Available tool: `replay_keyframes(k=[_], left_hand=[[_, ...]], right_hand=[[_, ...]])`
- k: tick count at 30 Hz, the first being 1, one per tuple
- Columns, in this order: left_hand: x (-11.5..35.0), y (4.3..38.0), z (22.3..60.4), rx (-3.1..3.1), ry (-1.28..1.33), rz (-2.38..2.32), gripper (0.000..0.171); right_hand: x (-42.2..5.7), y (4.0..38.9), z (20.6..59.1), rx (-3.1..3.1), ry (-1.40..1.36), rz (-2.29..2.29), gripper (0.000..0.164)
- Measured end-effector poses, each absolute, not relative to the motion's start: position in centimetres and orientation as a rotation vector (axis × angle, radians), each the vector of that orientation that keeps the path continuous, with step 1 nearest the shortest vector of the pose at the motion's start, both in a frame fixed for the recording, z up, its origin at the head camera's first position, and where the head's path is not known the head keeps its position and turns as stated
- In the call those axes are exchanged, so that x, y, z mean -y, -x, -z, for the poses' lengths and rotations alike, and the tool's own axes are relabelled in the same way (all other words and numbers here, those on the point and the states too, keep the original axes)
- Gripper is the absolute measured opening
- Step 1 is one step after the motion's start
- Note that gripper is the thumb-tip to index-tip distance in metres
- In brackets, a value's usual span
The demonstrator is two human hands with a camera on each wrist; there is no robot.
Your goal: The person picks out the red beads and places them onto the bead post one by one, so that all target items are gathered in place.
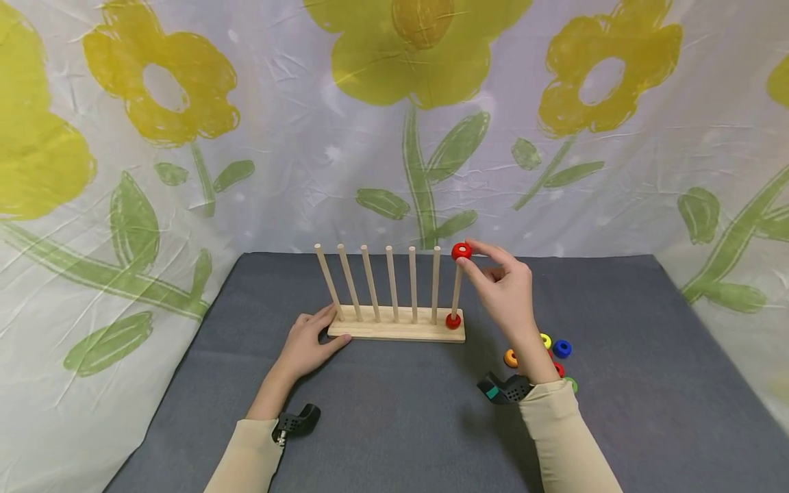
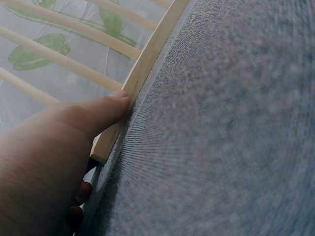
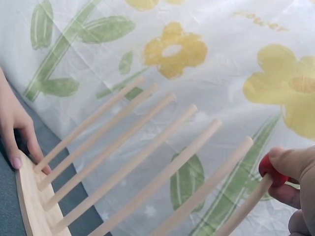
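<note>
Nearest the person, on dark grey cloth [image 1: 401, 424], well below R hand's [image 1: 508, 291] fingertips: loose glossy rings, i.e. orange ring [image 1: 510, 358], yellow ring [image 1: 545, 340], blue ring [image 1: 562, 349], red + green, partly hidden. L hand [image 1: 308, 346], low: thumb along near edge of pale wooden rack w/ 7 round pegs [image 1: 394, 332], other fingers round its L end, so gripping it. R thumb + finger, narrow gap, pinch small round red ring w/ centre hole [image 1: 461, 251]. It's around tip of R-most peg [image 1: 457, 287], right between fingertips; 2nd red ring [image 1: 453, 321] at that peg's foot, straight below them. Behind fingers: white backdrop w/ yellow flowers [image 1: 277, 103].

Handling, I'd guess: ring light, stiff, smooth, maybe slippery, not fragile; best pinched on opp. sides of outer rim, hole uncovered. Rack prob. light, could slide; hold base end, not pegs.
</note>
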State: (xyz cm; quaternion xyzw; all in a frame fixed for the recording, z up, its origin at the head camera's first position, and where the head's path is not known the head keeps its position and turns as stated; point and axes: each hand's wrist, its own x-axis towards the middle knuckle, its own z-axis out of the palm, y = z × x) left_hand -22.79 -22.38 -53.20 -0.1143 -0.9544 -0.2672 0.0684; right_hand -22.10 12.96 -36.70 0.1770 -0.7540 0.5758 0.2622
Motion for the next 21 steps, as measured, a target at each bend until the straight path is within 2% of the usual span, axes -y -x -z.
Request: replay_keyframes(k=[21], left_hand=[[22.4, 22.79, 53.23, 2.872, 0.346, 0.796, 0.083]], right_hand=[[-13.27, 22.05, 36.69, 2.048, -0.522, -1.573, 0.03]])
